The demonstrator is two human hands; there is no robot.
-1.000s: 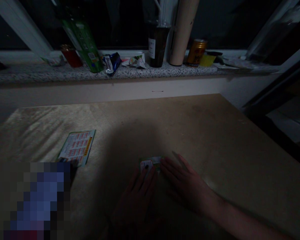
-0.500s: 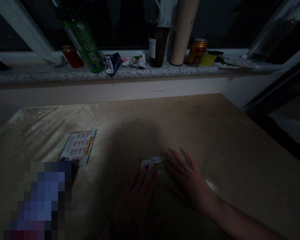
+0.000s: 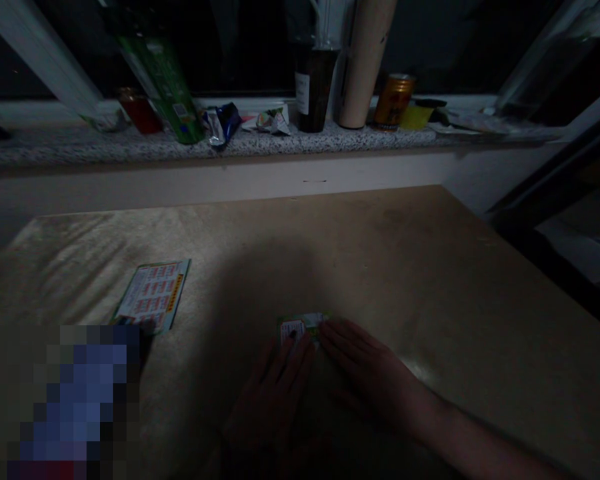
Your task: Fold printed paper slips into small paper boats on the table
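A small green-and-white printed card (image 3: 306, 320) lies flat on the brown table, its near part covered by fingers. My left hand (image 3: 273, 393), dark in shadow, lies palm down with stretched fingers resting on the card's near edge. From the right, my right hand (image 3: 367, 370) reaches in, fingers straight and close together, their tips touching the card's right end. Neither hand grips anything that I can see. Further left lies a larger printed card (image 3: 153, 293) with rows of red print and a yellow strip, apart from both hands.
A blurred-out blue shape (image 3: 75, 400) covers the lower left. Along the speckled windowsill (image 3: 260, 148) stand a green package (image 3: 173, 100), a red jar (image 3: 140, 110), a dark labelled container (image 3: 311, 93), a beige tube (image 3: 365, 67) and an orange can (image 3: 394, 100). The table (image 3: 405, 247) meets the wall below.
My right hand has shifted slightly left onto the card's right end, and its spread fingers have come together. My left hand stays on the card. The view has tilted a little.
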